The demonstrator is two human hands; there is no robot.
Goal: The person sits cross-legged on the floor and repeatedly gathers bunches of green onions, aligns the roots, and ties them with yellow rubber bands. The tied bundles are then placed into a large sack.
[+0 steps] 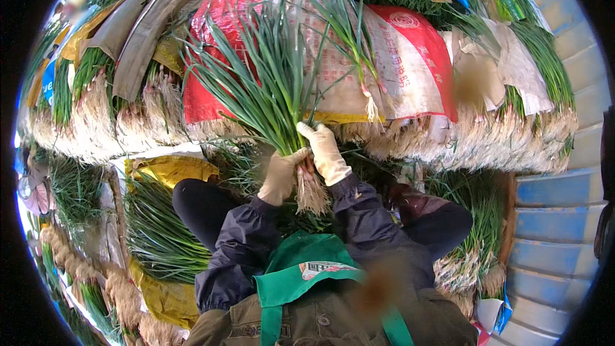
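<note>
Both my hands wear pale gloves and meet at one bunch of green onions, roots towards me and leaves fanned away to the upper left. My left hand is closed around the lower stalks, just above the pinkish bulbs and stringy roots. From the right, my right hand touches the same bunch, thumb and fingers at the stalks; whether it grips them is partly hidden. Beyond the bunch, a few loose green onions lie on a red and white woven plastic sack, which covers part of a long pile.
Piled green onions with matted roots run across in front, partly under sacks. More green onions lie left of my knee by a yellow sack, others at right. A blue and white corrugated surface borders the right side.
</note>
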